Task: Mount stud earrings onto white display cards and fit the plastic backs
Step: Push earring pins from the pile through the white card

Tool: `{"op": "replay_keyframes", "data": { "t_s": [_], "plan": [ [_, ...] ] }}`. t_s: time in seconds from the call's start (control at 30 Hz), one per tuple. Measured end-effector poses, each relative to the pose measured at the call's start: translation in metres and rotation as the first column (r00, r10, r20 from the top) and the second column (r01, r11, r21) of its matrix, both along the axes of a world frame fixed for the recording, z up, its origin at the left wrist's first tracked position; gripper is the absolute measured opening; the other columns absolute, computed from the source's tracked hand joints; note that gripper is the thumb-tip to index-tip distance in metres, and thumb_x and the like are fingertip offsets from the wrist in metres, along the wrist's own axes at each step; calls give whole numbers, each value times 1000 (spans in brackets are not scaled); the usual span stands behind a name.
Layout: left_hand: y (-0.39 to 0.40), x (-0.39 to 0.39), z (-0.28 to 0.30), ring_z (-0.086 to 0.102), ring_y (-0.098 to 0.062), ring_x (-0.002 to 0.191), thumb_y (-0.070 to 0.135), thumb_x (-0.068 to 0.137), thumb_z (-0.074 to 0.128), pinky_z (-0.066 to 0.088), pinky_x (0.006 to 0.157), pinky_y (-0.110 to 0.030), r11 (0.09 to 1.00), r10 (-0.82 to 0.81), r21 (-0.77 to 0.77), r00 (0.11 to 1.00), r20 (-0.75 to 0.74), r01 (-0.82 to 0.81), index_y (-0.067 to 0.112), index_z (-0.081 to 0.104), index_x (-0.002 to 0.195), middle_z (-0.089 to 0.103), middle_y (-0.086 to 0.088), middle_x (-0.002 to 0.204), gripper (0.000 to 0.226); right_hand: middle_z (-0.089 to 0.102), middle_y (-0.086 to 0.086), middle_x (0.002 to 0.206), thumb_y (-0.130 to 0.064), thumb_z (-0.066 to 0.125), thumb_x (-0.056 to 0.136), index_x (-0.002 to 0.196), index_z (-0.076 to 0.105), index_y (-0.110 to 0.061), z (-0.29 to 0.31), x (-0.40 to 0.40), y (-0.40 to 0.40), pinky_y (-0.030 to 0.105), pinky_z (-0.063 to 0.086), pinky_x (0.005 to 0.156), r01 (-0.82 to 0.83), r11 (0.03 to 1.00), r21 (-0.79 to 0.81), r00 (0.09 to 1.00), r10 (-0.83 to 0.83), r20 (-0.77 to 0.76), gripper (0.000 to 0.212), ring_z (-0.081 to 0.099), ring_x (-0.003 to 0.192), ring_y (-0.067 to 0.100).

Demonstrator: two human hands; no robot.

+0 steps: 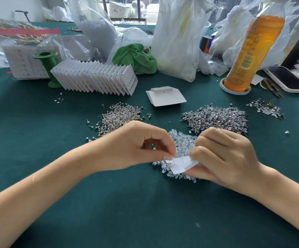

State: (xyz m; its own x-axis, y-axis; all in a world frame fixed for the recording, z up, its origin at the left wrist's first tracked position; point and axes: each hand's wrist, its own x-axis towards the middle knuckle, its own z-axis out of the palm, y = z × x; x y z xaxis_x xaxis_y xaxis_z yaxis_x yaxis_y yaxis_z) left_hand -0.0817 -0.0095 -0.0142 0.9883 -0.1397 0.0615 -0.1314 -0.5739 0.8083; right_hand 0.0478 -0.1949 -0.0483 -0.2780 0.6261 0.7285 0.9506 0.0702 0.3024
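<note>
1. You're at a dark green felt table (38,133), with plastic bags (177,38) piled along the far side and an orange bottle (250,51) standing at the back right.
2. The white display card (178,164) sits low over the pile of clear plastic backs (182,142), back face up, its long axis running roughly left to right between your hands; two thin earring posts (178,159) stand up out of it.
3. Your right hand (223,158) is curled round the card's right end, gripping it from the side and below.
4. Your left hand (136,145) is pinched, thumb and forefinger tips meeting at the left post; whether a back sits between them is too small to tell.
5. Stud piles (216,117) lie just beyond your knuckles, another (120,117) to the left, so it's tight ahead.
6. Bare felt stretches towards you under both forearms, and a fanned row of finished cards (95,77) stands well clear at the far left.
</note>
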Motion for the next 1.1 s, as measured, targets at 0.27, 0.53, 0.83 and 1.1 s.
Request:
{"op": "replay_keyframes", "data": {
  "t_s": [0.27,0.53,0.83,1.1],
  "plan": [
    [-1,-2,2,53,0,61,16,86,69,45,57,-25,997,-2,81,1000,31,-1,24,69,88,66,17,78,9,52,4,57,-31,48,99,53,59,-7,1,-1,-1,28,44,46,4,1000,-3,1000,-4,12,53,51,52,25],
    [0,-2,5,62,-11,74,13,85,70,47,58,-26,985,-45,174,991,126,22,18,71,88,65,17,80,7,52,4,56,-31,49,98,54,60,-6,1,-1,0,28,45,45,10,1000,-12,1000,-10,3,51,52,51,26],
    [-1,-2,5,60,-10,76,14,86,69,40,58,-16,976,-67,215,986,155,33,20,69,90,62,14,82,7,52,4,58,-29,52,96,55,59,-7,2,-1,-1,26,44,47,3,1000,-30,1000,-3,19,47,52,53,24],
    [-4,-3,6,59,-5,74,8,85,69,39,59,-14,969,-77,244,977,199,27,16,68,88,63,12,80,8,52,4,57,-25,48,98,54,58,-8,3,-1,0,26,45,47,-6,999,-44,999,8,41,48,53,53,24]
  ]
}}
